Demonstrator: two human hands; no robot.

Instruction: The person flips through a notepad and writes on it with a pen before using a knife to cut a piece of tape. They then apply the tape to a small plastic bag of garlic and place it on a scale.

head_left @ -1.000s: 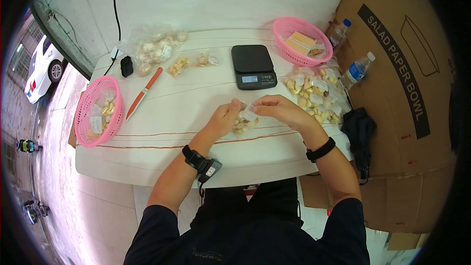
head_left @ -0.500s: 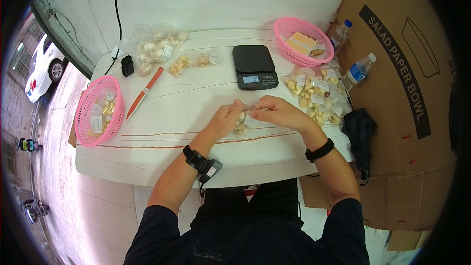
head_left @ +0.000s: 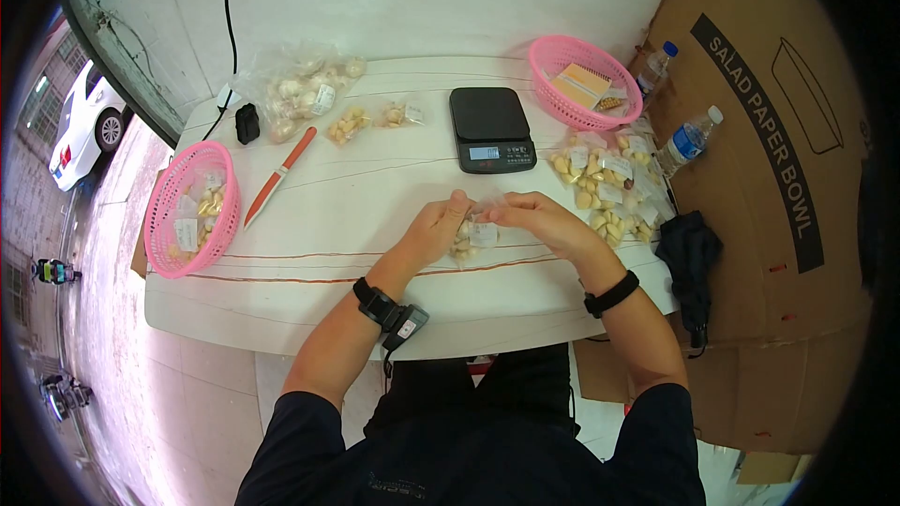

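Over the middle of the white table (head_left: 328,215) both my hands hold a small clear bag of garlic cloves (head_left: 470,238) with a white label. My left hand (head_left: 433,226) pinches the bag's top left edge. My right hand (head_left: 542,221) pinches its top right edge, fingertips nearly meeting the left ones. The bag hangs between them just above the tabletop.
A black digital scale (head_left: 490,127) sits behind my hands. Several filled bags of cloves (head_left: 605,183) lie at the right. Pink baskets stand at far right (head_left: 583,81) and left (head_left: 192,209). An orange knife (head_left: 277,176), a large garlic bag (head_left: 300,89), two water bottles and a cardboard box (head_left: 778,159) surround.
My hands have drawn closer together on the bag's top and shifted slightly right. The bag hangs a little lower between them. Nothing else on the table moved.
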